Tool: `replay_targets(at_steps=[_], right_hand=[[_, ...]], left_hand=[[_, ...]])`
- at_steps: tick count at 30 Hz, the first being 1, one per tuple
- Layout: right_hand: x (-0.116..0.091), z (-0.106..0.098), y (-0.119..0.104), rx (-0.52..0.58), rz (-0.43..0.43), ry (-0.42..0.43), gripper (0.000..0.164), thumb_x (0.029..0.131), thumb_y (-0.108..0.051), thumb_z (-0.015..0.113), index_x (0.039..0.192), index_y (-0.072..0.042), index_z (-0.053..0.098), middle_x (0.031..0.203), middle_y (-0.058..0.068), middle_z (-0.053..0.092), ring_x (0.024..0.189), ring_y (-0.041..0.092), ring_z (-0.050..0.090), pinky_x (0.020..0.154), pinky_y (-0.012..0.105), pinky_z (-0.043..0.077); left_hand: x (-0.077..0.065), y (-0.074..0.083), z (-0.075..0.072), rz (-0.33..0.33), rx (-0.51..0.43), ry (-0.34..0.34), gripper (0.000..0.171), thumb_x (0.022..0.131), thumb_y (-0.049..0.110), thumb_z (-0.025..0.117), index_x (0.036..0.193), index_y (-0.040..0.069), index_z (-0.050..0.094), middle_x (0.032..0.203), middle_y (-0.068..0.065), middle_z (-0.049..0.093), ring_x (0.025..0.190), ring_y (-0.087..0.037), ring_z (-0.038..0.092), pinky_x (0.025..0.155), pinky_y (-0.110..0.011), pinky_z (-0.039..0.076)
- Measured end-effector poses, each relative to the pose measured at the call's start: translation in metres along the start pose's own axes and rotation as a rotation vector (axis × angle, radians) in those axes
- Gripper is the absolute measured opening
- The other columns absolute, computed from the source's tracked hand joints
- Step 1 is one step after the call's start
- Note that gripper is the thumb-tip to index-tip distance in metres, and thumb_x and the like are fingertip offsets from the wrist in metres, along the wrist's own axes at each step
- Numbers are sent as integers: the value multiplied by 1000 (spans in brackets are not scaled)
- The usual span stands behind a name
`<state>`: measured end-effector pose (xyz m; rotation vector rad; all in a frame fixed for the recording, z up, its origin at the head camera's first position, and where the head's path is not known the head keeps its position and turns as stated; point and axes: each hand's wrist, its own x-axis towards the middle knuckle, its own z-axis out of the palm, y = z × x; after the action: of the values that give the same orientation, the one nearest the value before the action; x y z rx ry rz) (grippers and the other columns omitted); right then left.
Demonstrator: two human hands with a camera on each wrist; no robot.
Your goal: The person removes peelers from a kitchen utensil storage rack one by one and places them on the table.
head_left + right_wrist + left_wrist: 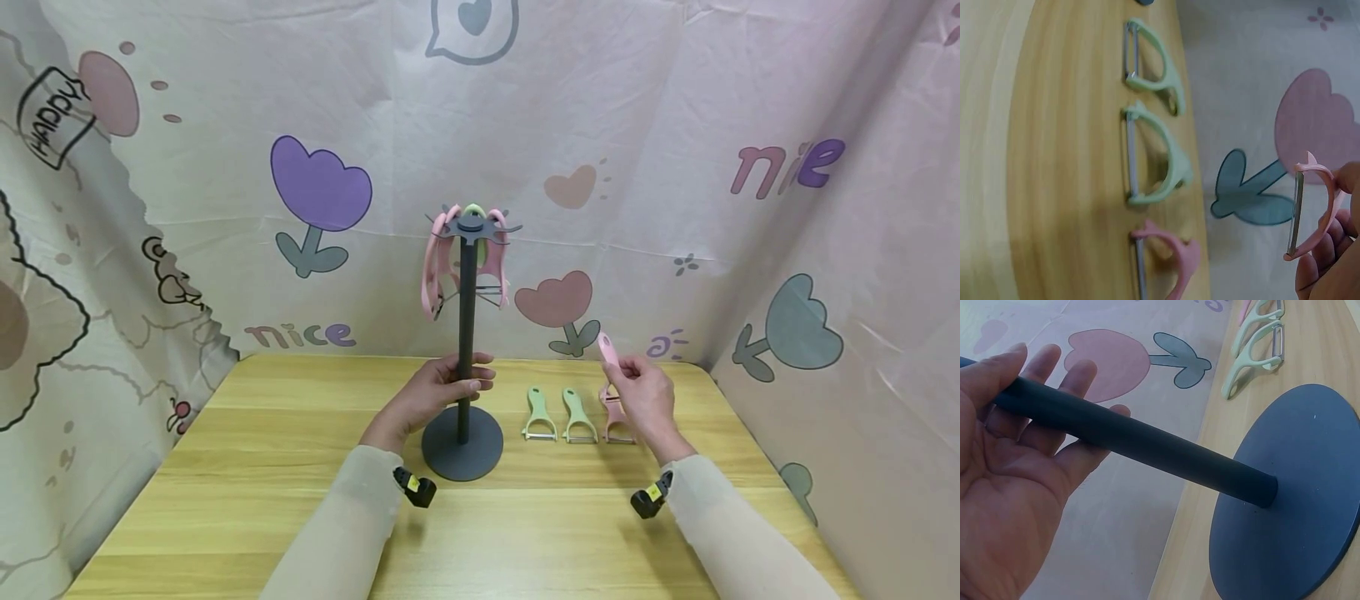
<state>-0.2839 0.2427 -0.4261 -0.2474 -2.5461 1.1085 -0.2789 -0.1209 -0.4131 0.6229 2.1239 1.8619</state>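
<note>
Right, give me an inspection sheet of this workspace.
Surface: light wooden table.
Job's things: dark stand, upright, with pink and green hanging peelers; two green peelers and one pink peeler lying on the table.
Clutter: nothing seen.
Hands: left hand grips the stand; right hand holds another pink peeler, off the table.
Cables: nothing seen.
Surroundings: patterned cloth behind the table and on both sides.

"HAPPY" runs in black capitals up a tilted banner (56,119) printed on the cloth backdrop (480,108), left of and well above the table's (247,467) back-left corner. Just above that corner, the cloth reads "nice" (300,335). Beyond the back-right corner, higher up, stands "nie" (787,169), perhaps "nice" swallowed by a crease. Yellow labels (413,483) on the black wrist cameras (646,503) are too small to read.
</note>
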Motion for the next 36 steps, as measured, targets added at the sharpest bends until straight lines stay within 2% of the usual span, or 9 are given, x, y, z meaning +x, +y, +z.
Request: replay_targets(at_steps=[5,10,16,24,30,36], right_hand=[[1,-2,14,-12,48,-35,37,102,-41,68,122,-9,71,111,11,72,85,23,60,65,28,49],[4,-5,31,-59,82,-67,43,103,-41,65,125,-5,69,114,15,72,85,25,60,59,27,49],[8,-7,51,-159,87,-87,41,102,-36,65,120,0,70,104,18,74,80,26,63,62,30,49],[9,-14,72,-309,132,-122,44,102,-38,60,114,3,71,97,19,75,79,30,64,63,36,45],[10,-17,85,-353,132,-140,45,101,-35,60,114,6,71,96,20,76,80,32,65,64,38,45],[9,-17,90,-366,140,-154,41,103,-34,59,111,5,72,92,19,76,80,32,66,66,41,47]], left_hand=[[0,-1,0,-1,-6,-4,42,103,21,70,144,17,63,144,-23,64,128,-29,69,112,-50,53],[0,-1,0,-2,-5,-2,41,103,20,70,144,17,63,143,-22,65,129,-29,69,112,-50,53],[0,-1,0,3,-16,-6,41,104,19,69,144,15,62,143,-24,64,129,-30,68,112,-50,52],[-1,0,0,-5,-10,0,42,103,19,69,144,16,62,141,-18,68,129,-29,68,112,-50,52],[-1,0,0,-2,-13,-1,41,104,18,69,144,15,62,142,-22,66,129,-29,68,112,-50,52],[-2,1,0,-5,-7,5,40,104,18,69,143,17,63,138,-15,70,129,-29,68,112,-50,53]])
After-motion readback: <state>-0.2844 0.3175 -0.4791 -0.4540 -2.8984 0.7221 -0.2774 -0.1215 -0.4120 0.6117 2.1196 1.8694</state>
